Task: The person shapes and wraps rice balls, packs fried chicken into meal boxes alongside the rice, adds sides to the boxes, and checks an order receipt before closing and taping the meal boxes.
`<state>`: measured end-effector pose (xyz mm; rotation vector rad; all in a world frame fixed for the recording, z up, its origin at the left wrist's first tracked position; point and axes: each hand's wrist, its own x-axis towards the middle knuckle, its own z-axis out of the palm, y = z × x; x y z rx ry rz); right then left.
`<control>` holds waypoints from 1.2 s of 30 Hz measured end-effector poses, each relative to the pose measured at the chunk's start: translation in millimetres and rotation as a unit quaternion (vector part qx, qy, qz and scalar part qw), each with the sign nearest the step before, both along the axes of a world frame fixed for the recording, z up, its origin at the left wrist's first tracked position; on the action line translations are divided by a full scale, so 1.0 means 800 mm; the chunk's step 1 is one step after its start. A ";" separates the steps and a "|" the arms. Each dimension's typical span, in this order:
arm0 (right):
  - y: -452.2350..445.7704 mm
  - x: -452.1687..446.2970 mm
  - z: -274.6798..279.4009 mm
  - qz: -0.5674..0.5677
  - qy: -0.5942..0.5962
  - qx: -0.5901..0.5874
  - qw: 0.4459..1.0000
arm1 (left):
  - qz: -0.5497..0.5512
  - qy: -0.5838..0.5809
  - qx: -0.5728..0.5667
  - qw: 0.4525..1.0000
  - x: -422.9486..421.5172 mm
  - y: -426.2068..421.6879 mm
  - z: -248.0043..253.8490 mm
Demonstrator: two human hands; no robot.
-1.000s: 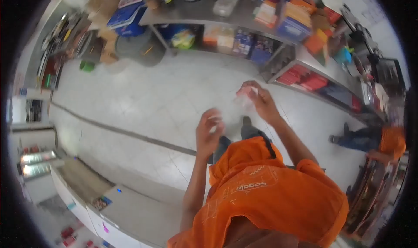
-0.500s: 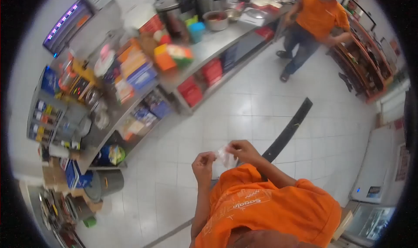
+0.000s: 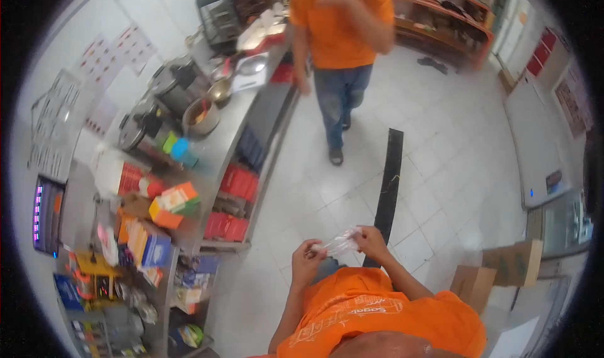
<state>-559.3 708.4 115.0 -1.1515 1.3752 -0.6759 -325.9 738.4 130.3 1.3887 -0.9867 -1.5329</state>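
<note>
A thin, clear plastic piece [image 3: 340,240], perhaps a bag or film, is stretched between my two hands in front of my orange shirt. My left hand [image 3: 307,259] pinches its left end, fingers closed. The other end is held by my right hand [image 3: 371,241], whose fingers are also closed on it. Exactly what kind of plastic it is cannot be made out.
A co-worker in an orange shirt [image 3: 343,31] stands ahead beside the steel counter [image 3: 242,116], which bears pots and boxes. A dark strip [image 3: 390,182] lies on the floor. Cardboard boxes [image 3: 513,262] stand at the right, near a white freezer [image 3: 535,144].
My view has swung right toward the shelf and freezer. The co-worker appears nearer. My hands, earlier apart, have come together and now stretch the plastic between them.
</note>
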 end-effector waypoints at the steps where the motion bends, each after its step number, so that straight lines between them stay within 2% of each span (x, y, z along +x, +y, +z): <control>1: -0.002 -0.010 -0.010 -0.038 0.002 0.005 0.999 | -0.039 0.008 0.000 0.999 -0.008 -0.025 -0.014; 5: -0.012 -0.064 -0.024 -0.276 0.037 -0.123 0.953 | -0.243 0.007 -0.004 0.970 -0.060 -0.132 -0.020; 8: -0.012 -0.116 -0.065 -0.420 -0.042 -0.076 0.904 | -0.397 -0.012 0.007 0.918 -0.121 -0.177 -0.006; 9: -0.019 -0.127 -0.035 -0.447 -0.077 -0.040 0.890 | -0.443 -0.022 0.003 0.896 -0.147 -0.196 0.001; 12: -0.044 -0.192 -0.065 -0.348 0.083 -0.099 0.929 | -0.411 -0.108 -0.087 0.901 -0.237 -0.219 -0.005; 13: -0.052 -0.217 -0.074 -0.320 0.031 -0.102 0.941 | -0.399 -0.090 -0.102 0.907 -0.269 -0.228 -0.006; 15: -0.072 -0.268 -0.084 -0.249 -0.070 -0.104 0.960 | -0.449 -0.062 -0.069 0.889 -0.335 -0.252 -0.035; 17: -0.101 -0.332 -0.071 -0.227 -0.104 -0.103 0.963 | -0.466 -0.080 -0.068 0.878 -0.394 -0.273 -0.079; 18: -0.113 -0.369 -0.063 -0.212 -0.120 -0.101 0.965 | -0.423 -0.045 -0.030 0.905 -0.426 -0.268 -0.100; 20: -0.131 -0.419 -0.092 -0.195 -0.083 -0.111 0.971 | -0.343 0.005 0.045 0.938 -0.464 -0.279 -0.110; 21: -0.143 -0.431 -0.108 -0.184 -0.058 -0.125 0.973 | -0.347 -0.029 0.028 0.937 -0.469 -0.279 -0.114; 22: -0.143 -0.440 -0.105 -0.163 -0.023 -0.133 0.977 | -0.333 -0.019 0.075 0.940 -0.466 -0.273 -0.108; 25: -0.160 -0.418 -0.097 -0.166 -0.044 0.019 0.985 | -0.297 0.047 0.191 0.934 -0.435 -0.289 -0.089; 28: -0.181 -0.362 -0.089 -0.195 -0.033 -0.036 0.980 | -0.252 0.096 0.149 0.951 -0.375 -0.288 -0.174; 31: -0.206 -0.304 -0.085 -0.232 0.034 -0.014 0.972 | -0.311 -0.067 0.082 0.945 -0.308 -0.321 -0.132; 34: -0.233 -0.264 -0.093 -0.243 0.028 0.008 0.970 | -0.258 -0.069 -0.041 0.963 -0.257 -0.357 -0.114; 35: -0.247 -0.249 -0.080 -0.196 0.037 -0.015 0.980 | -0.244 -0.100 -0.090 0.960 -0.250 -0.370 -0.068; 36: -0.269 -0.238 -0.059 -0.148 0.047 -0.039 0.987 | -0.261 -0.111 -0.109 0.953 -0.244 -0.390 -0.063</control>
